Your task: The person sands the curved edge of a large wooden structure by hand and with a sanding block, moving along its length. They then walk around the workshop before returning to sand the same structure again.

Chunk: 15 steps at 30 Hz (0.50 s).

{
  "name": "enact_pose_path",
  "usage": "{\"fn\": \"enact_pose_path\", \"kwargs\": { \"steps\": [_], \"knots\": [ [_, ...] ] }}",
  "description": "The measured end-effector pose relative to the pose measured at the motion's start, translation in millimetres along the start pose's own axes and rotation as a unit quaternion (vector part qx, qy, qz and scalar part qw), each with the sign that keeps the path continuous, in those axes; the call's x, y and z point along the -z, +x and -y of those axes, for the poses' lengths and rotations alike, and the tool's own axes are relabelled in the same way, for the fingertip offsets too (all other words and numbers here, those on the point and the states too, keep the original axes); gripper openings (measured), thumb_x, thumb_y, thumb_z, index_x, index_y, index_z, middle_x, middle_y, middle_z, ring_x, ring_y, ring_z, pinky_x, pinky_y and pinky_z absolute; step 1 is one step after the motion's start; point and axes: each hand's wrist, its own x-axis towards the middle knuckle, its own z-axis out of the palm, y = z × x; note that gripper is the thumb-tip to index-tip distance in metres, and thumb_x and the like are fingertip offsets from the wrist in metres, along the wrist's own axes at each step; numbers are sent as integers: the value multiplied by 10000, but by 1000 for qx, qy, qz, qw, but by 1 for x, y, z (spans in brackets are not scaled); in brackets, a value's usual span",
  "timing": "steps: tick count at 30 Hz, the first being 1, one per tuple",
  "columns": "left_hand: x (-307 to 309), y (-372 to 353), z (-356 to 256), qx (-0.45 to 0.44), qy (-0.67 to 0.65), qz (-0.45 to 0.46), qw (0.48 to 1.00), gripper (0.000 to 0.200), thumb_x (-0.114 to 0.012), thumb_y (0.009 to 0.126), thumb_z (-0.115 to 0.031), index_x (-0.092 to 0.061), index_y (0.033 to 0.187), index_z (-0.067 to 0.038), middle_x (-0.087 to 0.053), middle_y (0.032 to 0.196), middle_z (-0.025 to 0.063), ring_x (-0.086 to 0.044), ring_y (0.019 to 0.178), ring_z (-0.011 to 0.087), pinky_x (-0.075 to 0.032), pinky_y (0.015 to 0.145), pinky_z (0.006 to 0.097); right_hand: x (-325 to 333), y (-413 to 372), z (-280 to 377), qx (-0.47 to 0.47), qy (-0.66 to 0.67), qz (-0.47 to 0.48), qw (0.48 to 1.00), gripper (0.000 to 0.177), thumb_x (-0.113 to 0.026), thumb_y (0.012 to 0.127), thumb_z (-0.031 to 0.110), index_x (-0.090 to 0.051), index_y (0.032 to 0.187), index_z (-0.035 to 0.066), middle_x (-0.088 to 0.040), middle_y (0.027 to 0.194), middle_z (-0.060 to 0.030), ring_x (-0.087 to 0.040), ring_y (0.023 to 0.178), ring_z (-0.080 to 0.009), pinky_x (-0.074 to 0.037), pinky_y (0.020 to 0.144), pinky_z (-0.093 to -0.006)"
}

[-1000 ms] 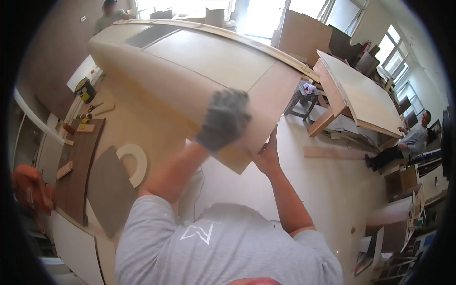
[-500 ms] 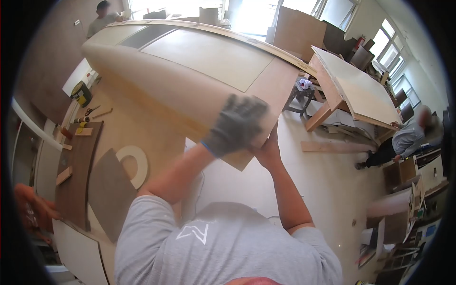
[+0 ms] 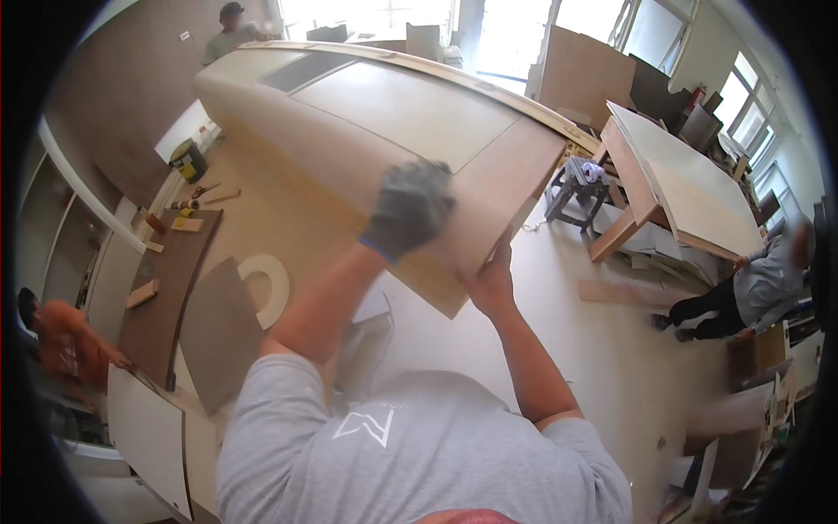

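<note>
A long pale sheet [image 3: 506, 196], its near side curving downward, stretches away in front of me. My left hand [image 3: 412, 210], in a dark grey glove, rests against its surface close to the near end. Motion smears the gloved fingers, so their pose does not show clearly. At the near right edge my bare right hand [image 3: 493, 281] grips the sheet, thumb and fingers around its border. A thin seam outlines a cream panel [image 3: 410, 109] on top, beside a darker grey strip [image 3: 307, 72].
A person [image 3: 231, 31] stands at the far end, another in orange [image 3: 74, 341] at left, and a third [image 3: 759, 275] at right by a sloping table [image 3: 690, 175]. Dark boards [image 3: 166, 301], a ring [image 3: 266, 293] and a bucket [image 3: 187, 161] lie left. A stool [image 3: 576, 192] stands right.
My gloved left hand has moved left across the sheet. My right hand keeps its hold on the edge. The whole view has shifted, with the surroundings now farther right.
</note>
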Motion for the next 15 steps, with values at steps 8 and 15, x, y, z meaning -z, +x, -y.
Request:
{"fn": "enact_pose_path", "kwargs": {
  "steps": [8,15],
  "knots": [
    [10,4,-16,14,19,21,1000,409,-664,975,-258,-731,1314,-40,-741,1360,148,-689,1251,343,-498,1083,494,6,-6,4,-9,-4,27,1000,1378,-944,813,334,32,1695,-75,-252,1708,-318,-324,1585,-458,-382,1266,-478],
    [-6,3,-1,45,-31,11,998,385,-694,929,-256,-724,1226,-12,-743,1350,158,-692,1252,340,-543,1036,492,1,-5,-8,30,-32,15,999,1332,-915,841,377,-3,1695,-83,-235,1710,-344,-339,1573,-483,-394,1253,-490]
  ]
}}
